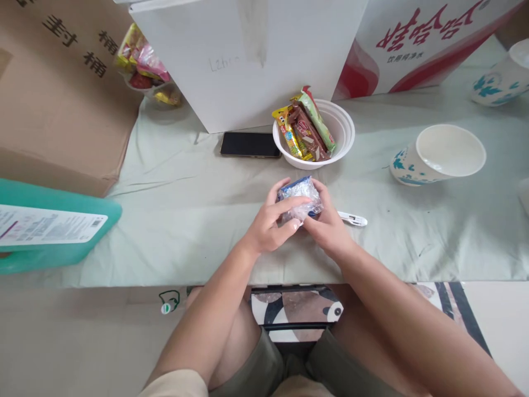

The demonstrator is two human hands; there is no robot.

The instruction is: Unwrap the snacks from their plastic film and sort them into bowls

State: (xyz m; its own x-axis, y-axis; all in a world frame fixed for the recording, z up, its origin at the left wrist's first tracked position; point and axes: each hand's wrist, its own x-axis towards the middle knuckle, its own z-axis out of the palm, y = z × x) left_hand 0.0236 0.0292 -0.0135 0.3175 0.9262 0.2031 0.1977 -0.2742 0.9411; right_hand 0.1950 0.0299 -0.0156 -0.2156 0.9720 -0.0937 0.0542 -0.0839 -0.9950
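Observation:
Above the near part of the cloth-covered table, both hands hold a small blue packet with crinkled clear plastic wrap [296,190] around it. My left hand [270,223] grips its left side, with a finger stretched across the front of the plastic. At the right side of the packet, my right hand [328,229] is curled round with the thumb at the bottom edge. What the packet contains I cannot make out. Beside my right hand lies a slim white tool, like a utility knife [355,219], its left end hidden behind the hand.
Beyond the hands stand a white bowl [346,135] of wrapped snacks and a black phone [250,144]. Paper cups [438,154] are on the right. White boxes [248,60] line the back. A cardboard box [61,116] and a green jug [99,220] stand left.

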